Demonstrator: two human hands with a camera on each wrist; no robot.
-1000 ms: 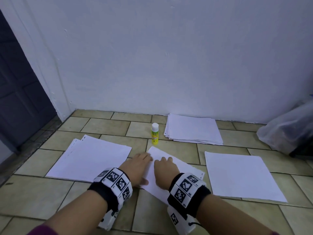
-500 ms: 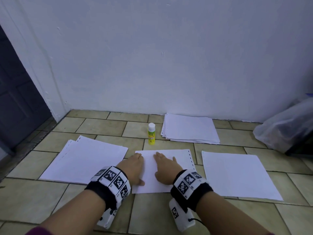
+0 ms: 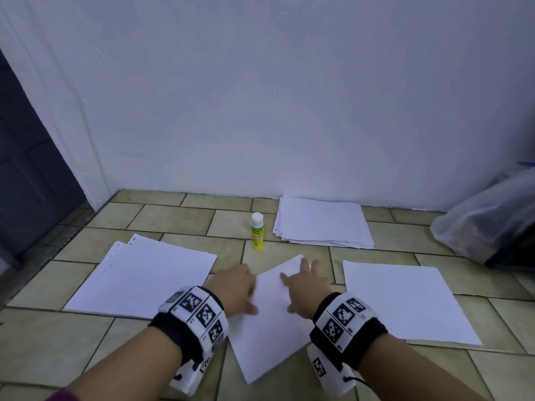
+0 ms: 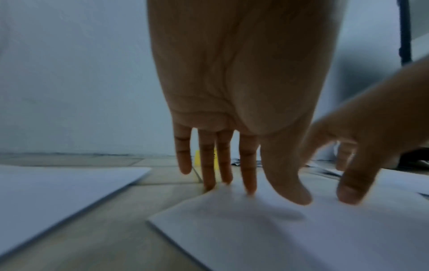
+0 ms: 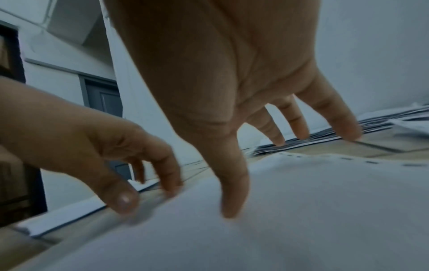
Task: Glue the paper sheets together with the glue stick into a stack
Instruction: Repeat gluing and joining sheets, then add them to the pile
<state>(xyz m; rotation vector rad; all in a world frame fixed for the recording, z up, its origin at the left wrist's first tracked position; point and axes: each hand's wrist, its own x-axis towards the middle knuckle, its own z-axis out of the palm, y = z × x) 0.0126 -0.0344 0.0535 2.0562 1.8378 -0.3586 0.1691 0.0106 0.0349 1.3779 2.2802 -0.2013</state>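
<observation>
**Both hands flat on the middle sheet**

The middle sheet (image 3: 270, 322) lies turned at an angle on the tiled floor (image 3: 58, 342), under both hands. The left hand (image 3: 231, 290) and right hand (image 3: 307, 290) touch it with straight, slightly spread fingers, gripping nothing. The glue stick (image 3: 257, 231) stands upright beyond the fingertips, apart.

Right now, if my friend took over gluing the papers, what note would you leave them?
Left hand: open, fingers flat on the left edge of the middle sheet.
Right hand: open, pressing the same sheet, which lies crooked on the floor.
Glue stick: standing capped by the wall, nobody holding it.
Other paper: one pile on the left, one on the right, one at the back.
Done: cannot tell whether any are glued.
Left: probably straighten the sheet, glue it, add the next.
</observation>
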